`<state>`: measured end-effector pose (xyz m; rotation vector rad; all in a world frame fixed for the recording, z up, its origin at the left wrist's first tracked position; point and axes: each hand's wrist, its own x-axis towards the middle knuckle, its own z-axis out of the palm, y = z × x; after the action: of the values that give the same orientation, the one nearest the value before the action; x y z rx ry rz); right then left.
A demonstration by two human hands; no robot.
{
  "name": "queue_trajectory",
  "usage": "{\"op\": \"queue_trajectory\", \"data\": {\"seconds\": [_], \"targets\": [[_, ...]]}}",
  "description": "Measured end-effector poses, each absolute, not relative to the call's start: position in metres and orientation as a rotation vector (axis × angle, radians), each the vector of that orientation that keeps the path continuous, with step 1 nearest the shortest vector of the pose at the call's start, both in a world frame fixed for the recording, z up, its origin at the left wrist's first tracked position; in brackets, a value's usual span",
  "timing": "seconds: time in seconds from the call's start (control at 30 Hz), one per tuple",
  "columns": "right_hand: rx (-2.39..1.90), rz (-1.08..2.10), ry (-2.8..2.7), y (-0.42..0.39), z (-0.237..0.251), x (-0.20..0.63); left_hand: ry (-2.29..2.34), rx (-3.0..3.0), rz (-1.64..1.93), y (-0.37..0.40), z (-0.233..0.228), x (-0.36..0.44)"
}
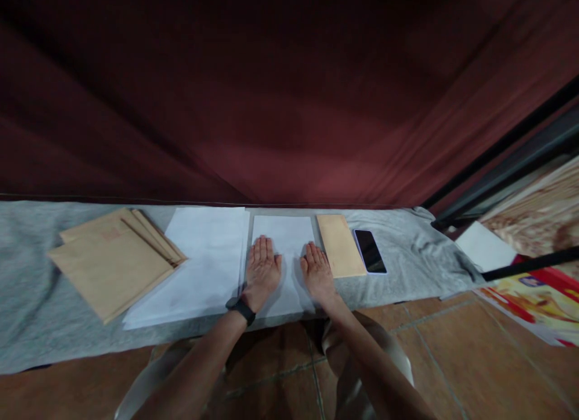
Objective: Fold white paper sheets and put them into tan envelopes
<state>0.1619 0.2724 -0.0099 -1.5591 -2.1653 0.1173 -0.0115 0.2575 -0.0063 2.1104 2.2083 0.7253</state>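
A sheet of white paper [289, 227] lies on the grey cloth in front of me. My left hand [262, 272] rests flat near its left edge, fingers stretched out, with a dark watch [241, 310] on the wrist. Near the right edge my right hand [318, 272] also lies flat, its fingers extended. To the left is a stack of white paper [208, 251], partly covered by several brown envelopes [113, 266]. A single brown envelope [341, 245] sits just right of my right hand, close to its fingers.
A phone [371, 251] with a dark screen lies right of the single envelope. Grey cloth [416, 251] covers the narrow surface, and a dark red curtain [289, 118] hangs behind it. Dark bars [511, 160] and a colourful printed box [538, 293] are at the right.
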Motion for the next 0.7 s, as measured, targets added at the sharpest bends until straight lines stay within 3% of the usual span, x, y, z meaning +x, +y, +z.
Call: {"op": "queue_trajectory", "data": {"seconds": [0.3, 0.7], "targets": [[-1.300, 0.330, -2.433, 0.293, 0.020, 0.109, 1.982, 2.254, 0.599, 0.254, -0.004, -0.002], [-1.178, 0.240, -2.698, 0.381, 0.007, 0.104, 2.072, 2.283, 0.545, 0.244, 0.002, 0.007]]}}
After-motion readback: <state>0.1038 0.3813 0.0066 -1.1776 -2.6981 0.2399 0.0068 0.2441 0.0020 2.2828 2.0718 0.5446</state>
